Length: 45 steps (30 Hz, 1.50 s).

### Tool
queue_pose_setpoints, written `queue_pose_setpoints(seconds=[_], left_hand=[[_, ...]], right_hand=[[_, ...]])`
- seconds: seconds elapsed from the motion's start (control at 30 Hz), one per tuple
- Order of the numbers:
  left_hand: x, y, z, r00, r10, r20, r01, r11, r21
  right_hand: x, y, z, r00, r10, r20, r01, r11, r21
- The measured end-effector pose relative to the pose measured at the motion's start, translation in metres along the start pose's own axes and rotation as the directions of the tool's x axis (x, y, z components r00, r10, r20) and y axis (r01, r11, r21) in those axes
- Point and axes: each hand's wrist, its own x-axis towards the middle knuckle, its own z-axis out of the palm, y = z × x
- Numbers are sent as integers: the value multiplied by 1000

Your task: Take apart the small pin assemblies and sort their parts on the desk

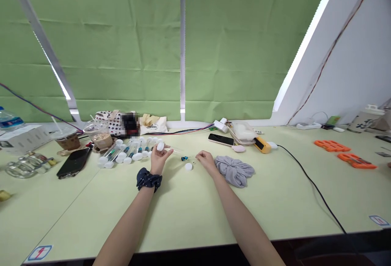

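My left hand (pixel 159 159), with a dark dotted scrunchie (pixel 148 179) at its wrist, is closed round a clear tube (pixel 174 150) that has a white cap (pixel 160 146) at its near end. The tube's other end points right. My right hand (pixel 206 161) is pinched over the table, and whatever lies between the fingertips is too small to name. Between both hands rest a small blue and black piece (pixel 184 158) and a loose white cap (pixel 188 167). Left of my left hand lies a row of several clear tubes (pixel 131 150) with white caps and bluish contents.
A grey cloth (pixel 234 171) lies beside my right wrist. Behind it are a phone (pixel 221 139), a plastic bag (pixel 243 131) and a yellow device (pixel 262 144). Drink cups (pixel 67 139) and a black phone (pixel 74 162) stand left. Orange holders (pixel 331 146) and a black cable (pixel 308 179) lie right.
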Motion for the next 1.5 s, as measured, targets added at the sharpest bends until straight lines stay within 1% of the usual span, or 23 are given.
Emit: queue_pose_setpoints(seconds=[0.1,0.23,0.3,0.33,0.37,0.4,0.47,0.5,0.57,0.63,0.67,0.77,0.83,0.9,0.93,0.97,1.03,1.13,1.23,1.3,1.37,1.43,1.5], left_hand=[[1,-3,-1,999,-5,-48,7,1000,29],[5,-9,-7,987,-17,-159,25,999,47],[5,-11,-9,981,-22,-191,32,998,51],[5,-12,-10,983,-29,-181,39,998,55],[4,-12,-10,987,-38,-157,48,997,61],[3,-13,-9,991,-49,-123,58,996,67],[1,-14,-8,996,-69,-56,74,993,94],[0,-15,-7,997,-72,-34,76,989,124],[-2,-18,-7,998,-55,-15,57,974,218],[-2,-23,-8,1000,2,3,-3,944,331],[-1,-26,-9,999,43,18,-47,921,386],[1,-35,-12,985,147,89,-172,833,525],[2,-39,-12,978,158,137,-209,781,588],[2,-41,-11,976,141,167,-215,745,632],[1,-42,-11,975,134,177,-218,730,648],[1,-43,-10,974,133,185,-223,715,662],[1,-47,-7,969,146,200,-245,681,690],[6,-56,-3,958,179,223,-286,615,735],[17,-67,3,951,205,233,-309,583,752],[24,-72,9,946,213,246,-325,588,740],[28,-73,14,933,221,284,-360,576,734],[26,-69,17,919,236,316,-395,536,746],[20,-62,16,928,258,268,-363,463,809]], right_hand=[[-2,0,0,999,-31,-8,30,994,-104],[-10,-10,0,997,-76,13,77,978,-196],[-17,-21,3,987,-162,-7,151,938,-313],[-21,-27,5,972,-234,-4,212,889,-406],[-26,-34,8,955,-294,36,273,828,-489],[-30,-39,11,937,-328,116,337,769,-544],[-37,-48,17,906,-313,284,423,684,-594],[-39,-50,19,892,-287,351,449,661,-601],[-43,-52,22,869,-228,438,468,664,-584],[-43,-52,23,853,-206,480,468,710,-526],[-43,-52,22,851,-215,479,460,744,-484],[-37,-53,15,881,-241,407,387,861,-329],[-31,-53,9,919,-218,328,301,925,-231],[-25,-51,3,964,-167,209,212,954,-215],[-22,-49,0,982,-136,129,165,953,-253],[-21,-47,-3,994,-103,44,112,942,-316],[-19,-40,-8,994,-50,-97,-1,884,-467],[-18,-30,-12,982,-11,-190,-114,767,-632],[-17,-23,-14,968,-20,-251,-170,685,-708],[-17,-19,-13,958,-59,-279,-174,654,-736],[-18,-17,-9,953,-121,-277,-140,635,-760],[-19,-17,-4,953,-168,-251,-95,624,-776],[-22,-18,2,962,-178,-207,-52,626,-778]])
